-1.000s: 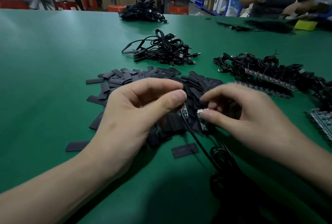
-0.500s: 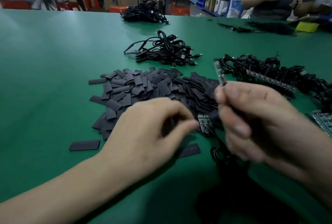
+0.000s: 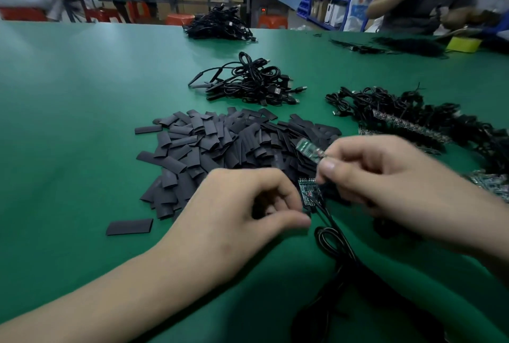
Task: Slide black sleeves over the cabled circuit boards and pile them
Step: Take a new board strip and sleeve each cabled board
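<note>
No legible writing. Right hand [image 3: 385, 183] pinches blurred green circuit board [image 3: 309, 151]; left hand [image 3: 237, 216] pinches flat black sleeve [image 3: 260, 206]; second cabled green board [image 3: 309, 191] between hands.

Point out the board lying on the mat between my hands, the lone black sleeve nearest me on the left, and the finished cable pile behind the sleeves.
Circuit board [image 3: 309, 191]: head view, its dark face.
Lone black sleeve [image 3: 129, 226]: head view, middle of the flat strip.
Cable pile [image 3: 249, 82]: head view, centre of the tangle.
</note>
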